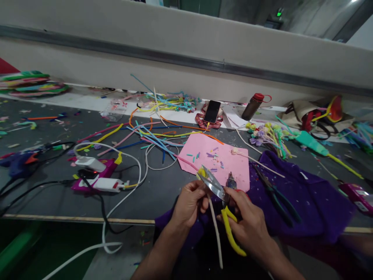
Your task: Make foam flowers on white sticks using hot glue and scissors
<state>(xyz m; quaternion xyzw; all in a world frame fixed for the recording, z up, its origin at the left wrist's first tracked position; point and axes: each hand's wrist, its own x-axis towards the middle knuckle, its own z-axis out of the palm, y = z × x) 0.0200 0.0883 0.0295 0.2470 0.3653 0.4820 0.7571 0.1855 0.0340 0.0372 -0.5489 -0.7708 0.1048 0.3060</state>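
My left hand (190,202) pinches a white pipe cleaner (215,233) whose lower end hangs down. At its top a small yellow tuft (201,172) shows beside my fingertips. My right hand (247,214) is closed around scissors (214,185) with yellow-covered handles. Their blades are parted and reach across to the yellow tuft; I cannot tell whether they touch it. Beyond my hands lies a pink sheet (186,153) scattered with short purple and teal clippings (214,155). Near my right fingers sits a dark pointed tool (231,181), partly hidden.
Pliers (276,194) lie on purple cloth (314,210) at the right. On the left, a magenta power strip (109,171) trails cables, with a blue glue gun (20,163) beyond. Loose pipe cleaners (157,140), a phone (212,111), a bottle (252,107) and fuzzy flowers (269,136) stand farther back.
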